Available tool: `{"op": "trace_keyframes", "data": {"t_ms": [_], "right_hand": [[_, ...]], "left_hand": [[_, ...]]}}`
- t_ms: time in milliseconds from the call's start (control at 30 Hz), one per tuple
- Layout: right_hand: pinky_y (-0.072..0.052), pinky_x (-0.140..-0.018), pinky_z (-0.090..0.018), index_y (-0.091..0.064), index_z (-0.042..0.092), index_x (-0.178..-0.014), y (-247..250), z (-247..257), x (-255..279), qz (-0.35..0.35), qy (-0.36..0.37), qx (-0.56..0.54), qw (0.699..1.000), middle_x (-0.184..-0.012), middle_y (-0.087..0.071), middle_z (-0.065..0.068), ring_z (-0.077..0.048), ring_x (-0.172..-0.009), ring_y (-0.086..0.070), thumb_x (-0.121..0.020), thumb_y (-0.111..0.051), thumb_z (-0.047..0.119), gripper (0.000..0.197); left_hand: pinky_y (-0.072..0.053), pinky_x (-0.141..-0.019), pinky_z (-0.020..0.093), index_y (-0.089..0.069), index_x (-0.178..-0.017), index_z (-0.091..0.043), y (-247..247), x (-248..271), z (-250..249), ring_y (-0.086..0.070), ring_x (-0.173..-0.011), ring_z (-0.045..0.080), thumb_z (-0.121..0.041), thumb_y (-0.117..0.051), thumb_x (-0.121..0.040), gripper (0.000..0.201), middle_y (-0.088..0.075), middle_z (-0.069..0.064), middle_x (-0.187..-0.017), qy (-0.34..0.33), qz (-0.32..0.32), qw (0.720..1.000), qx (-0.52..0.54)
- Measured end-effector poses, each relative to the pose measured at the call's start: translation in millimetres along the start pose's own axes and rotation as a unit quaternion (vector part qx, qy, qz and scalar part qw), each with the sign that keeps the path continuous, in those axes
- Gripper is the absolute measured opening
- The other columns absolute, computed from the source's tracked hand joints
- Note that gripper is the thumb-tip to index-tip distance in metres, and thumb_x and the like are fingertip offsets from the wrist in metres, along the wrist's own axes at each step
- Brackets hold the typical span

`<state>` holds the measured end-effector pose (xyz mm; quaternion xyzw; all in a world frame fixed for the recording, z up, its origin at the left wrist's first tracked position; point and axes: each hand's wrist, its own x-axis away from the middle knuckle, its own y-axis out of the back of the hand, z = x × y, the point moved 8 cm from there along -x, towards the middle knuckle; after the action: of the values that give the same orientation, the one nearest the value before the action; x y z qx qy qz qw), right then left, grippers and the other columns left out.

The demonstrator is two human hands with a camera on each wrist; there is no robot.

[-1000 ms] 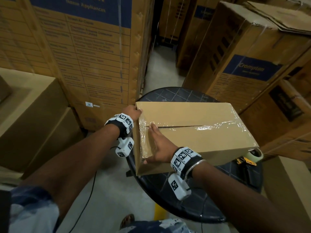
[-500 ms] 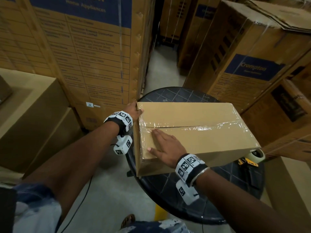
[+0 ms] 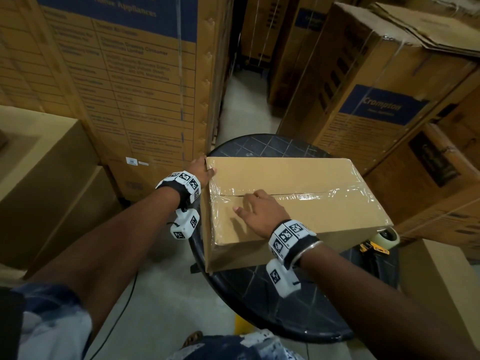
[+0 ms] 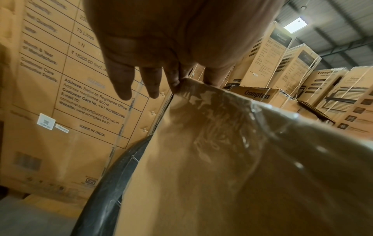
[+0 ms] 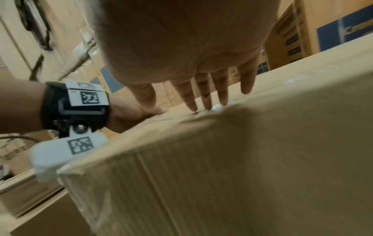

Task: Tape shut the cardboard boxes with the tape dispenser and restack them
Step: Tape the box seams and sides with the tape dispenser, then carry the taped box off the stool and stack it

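Observation:
A plain cardboard box [image 3: 285, 175] lies on a round black table [image 3: 259, 146]. Clear tape [image 3: 324, 195] runs along its top seam and down the left end. My left hand [image 3: 201, 168] rests at the box's far left corner, thumb on top and fingers straight beside the end face [image 4: 141, 91]. My right hand [image 3: 259, 211] lies flat on the box top, its fingertips [image 5: 206, 105] pressing the tape on the seam. The yellow and black tape dispenser [image 3: 374, 247] with its roll lies on the table behind the box's right end, partly hidden.
Tall printed appliance cartons [image 3: 130, 87] stand close on the left and more [image 3: 376, 100] on the right, with a narrow floor aisle [image 3: 246, 107] between. Plain boxes [image 3: 39, 165] are stacked at the left, and another plain box [image 3: 441, 281] sits at the lower right.
My right hand has moved from the box's left end up onto the top and slid right along the taped seam. The left hand has stayed at the corner.

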<state>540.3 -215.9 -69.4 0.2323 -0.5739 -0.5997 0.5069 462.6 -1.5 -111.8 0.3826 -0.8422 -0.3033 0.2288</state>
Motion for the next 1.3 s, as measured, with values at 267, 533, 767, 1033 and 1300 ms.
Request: {"op": "trace_keyframes", "data": {"t_ms": [267, 533, 767, 1033, 1300], "right_hand": [[-0.047, -0.101, -0.046, -0.056, 0.004, -0.135, -7.3, 39.4, -15.8, 0.004, 0.104, -0.021, 0.994, -0.132, -0.05, -0.011, -0.033, -0.119, -0.053, -0.1, -0.058, 0.03, 0.043], [-0.044, -0.106, -0.04, -0.049, 0.017, -0.143, 6.4, -31.8, -6.8, -0.028, 0.021, -0.034, 0.999, -0.144, -0.046, 0.001, -0.021, -0.129, -0.048, -0.102, -0.056, 0.045, 0.05], [-0.039, -0.112, -0.039, -0.05, 0.013, -0.143, 32.1, -127.2, 8.2, -0.038, -0.099, -0.022, 0.994, -0.148, -0.046, -0.004, -0.025, -0.133, -0.048, -0.101, -0.061, 0.038, 0.05], [-0.017, -0.127, -0.052, -0.01, 0.017, -0.166, 16.6, -140.1, 6.5, -0.025, -0.155, -0.053, 0.986, -0.175, -0.003, -0.004, -0.031, -0.158, -0.017, -0.105, -0.045, 0.055, 0.08], [0.0, -0.127, -0.047, 0.008, 0.01, -0.165, -36.8, 21.3, 7.1, 0.065, 0.055, 0.001, 0.996, -0.171, 0.019, -0.012, -0.027, -0.159, 0.011, -0.103, -0.031, 0.068, 0.093]], "left_hand": [[-0.04, -0.101, 0.04, -0.049, -0.134, -0.008, -1.2, -1.3, 0.6, -0.052, -0.123, 0.037, -0.029, -0.057, -0.098, 0.043, -0.055, 0.019, -0.133, 0.006, -0.004, 1.0, 0.001], [-0.042, -0.102, 0.042, -0.05, -0.133, -0.009, -1.0, -2.6, 0.5, -0.052, -0.121, 0.037, -0.032, -0.057, -0.097, 0.043, -0.055, 0.018, -0.132, 0.002, 0.005, 1.0, -0.015], [-0.041, -0.101, 0.041, -0.048, -0.135, -0.006, -1.4, -2.8, -1.2, -0.051, -0.124, 0.037, -0.03, -0.055, -0.099, 0.044, -0.053, 0.019, -0.135, 0.0, 0.003, 1.0, -0.02], [-0.039, -0.103, 0.042, -0.046, -0.137, -0.007, -1.3, -2.2, -2.2, -0.049, -0.126, 0.036, -0.03, -0.055, -0.099, 0.045, -0.051, 0.019, -0.136, 0.005, 0.018, 1.0, -0.013], [-0.037, -0.104, 0.037, -0.045, -0.138, -0.007, 0.9, 0.3, -2.9, -0.046, -0.129, 0.034, -0.029, -0.057, -0.098, 0.047, -0.05, 0.019, -0.138, 0.004, 0.016, 1.0, 0.006]]}}
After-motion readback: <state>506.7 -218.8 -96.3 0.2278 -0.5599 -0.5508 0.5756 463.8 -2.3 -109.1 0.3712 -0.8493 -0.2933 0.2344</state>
